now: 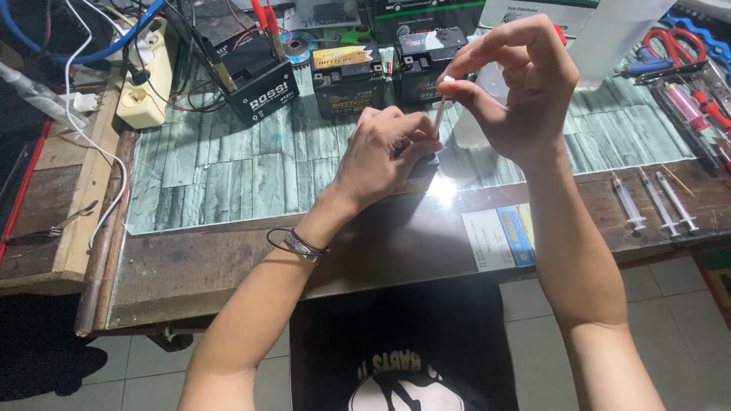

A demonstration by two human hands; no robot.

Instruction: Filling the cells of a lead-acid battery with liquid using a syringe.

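My left hand point(384, 148) rests on top of a small black battery point(421, 176) near the middle of the workbench, fingers curled over it. My right hand point(518, 84) is raised above it and pinches the top of a thin white syringe point(440, 113), which points down toward the battery. Most of the battery is hidden under my left hand.
Three black batteries point(346, 76) stand at the back, one with red and black clips on it. A cream power strip point(148, 80) and cables lie at the back left. Three syringes point(656, 202) lie at the right, tools point(689, 84) beyond them. A white bottle point(609, 34) stands behind.
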